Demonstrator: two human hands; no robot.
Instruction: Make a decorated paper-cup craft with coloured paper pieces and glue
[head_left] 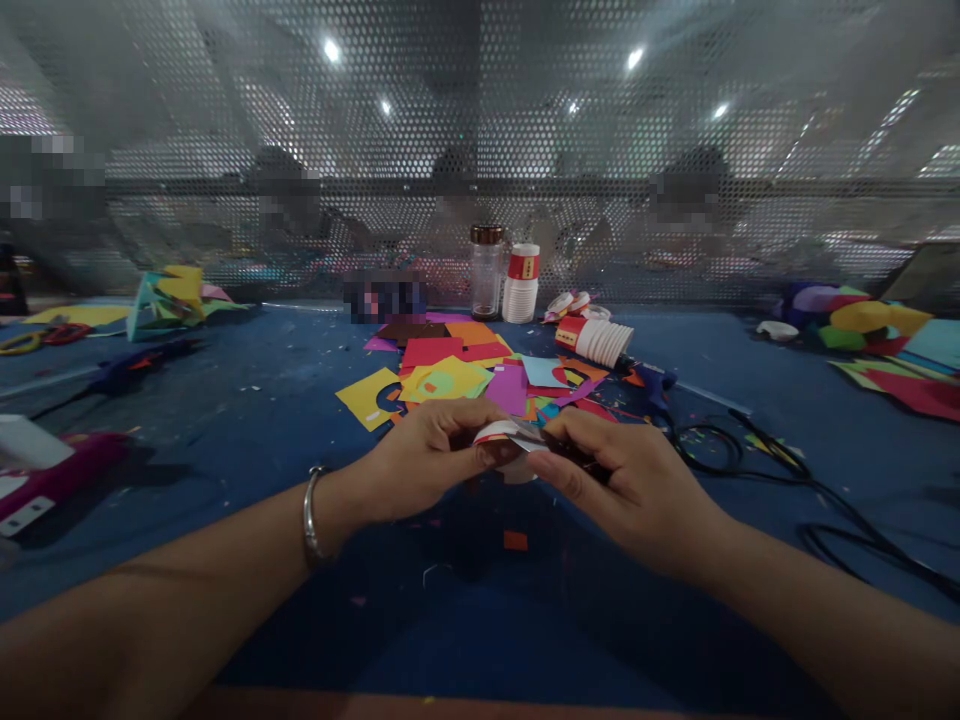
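In the middle of the head view, my left hand [442,450] pinches a cut piece of a white and red paper cup [495,432]. My right hand [619,470] is closed just beside it, around what look like scissors. Their grey blades [529,436] lie against the cup piece, while the handles are mostly hidden by my fingers. Beyond my hands spreads a pile of coloured paper, with a yellow sheet [457,380], a purple sheet [506,388] and a red sheet [431,353]. A small orange scrap [515,541] lies on the blue table below my hands.
Stacked paper cups [520,298] stand by a glass bottle [486,275]; another cup stack [600,340] lies sideways. A glue gun [656,385] with a black cable [817,485] is at right. Another glue gun [135,368] and a power strip [67,475] are at left. A perforated screen [480,130] rises behind.
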